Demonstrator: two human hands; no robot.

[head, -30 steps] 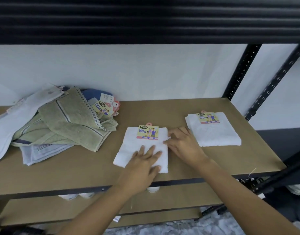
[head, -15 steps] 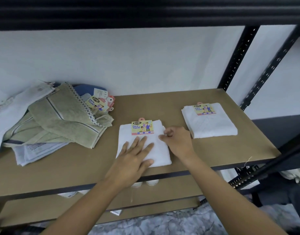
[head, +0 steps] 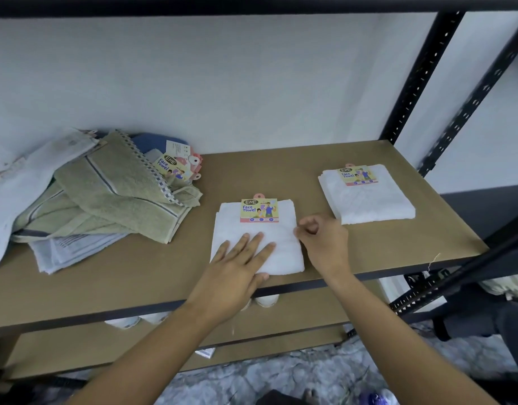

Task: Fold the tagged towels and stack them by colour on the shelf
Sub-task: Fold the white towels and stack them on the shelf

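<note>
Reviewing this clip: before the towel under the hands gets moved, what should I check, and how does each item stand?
1. Near towel folded, tag on top: ok.
2. Left hand flat on it: ok.
3. Right hand grips its edge: cannot tell.
4. Right towel same colour, white: ok.
5. Left pile folded: not ok.
</note>
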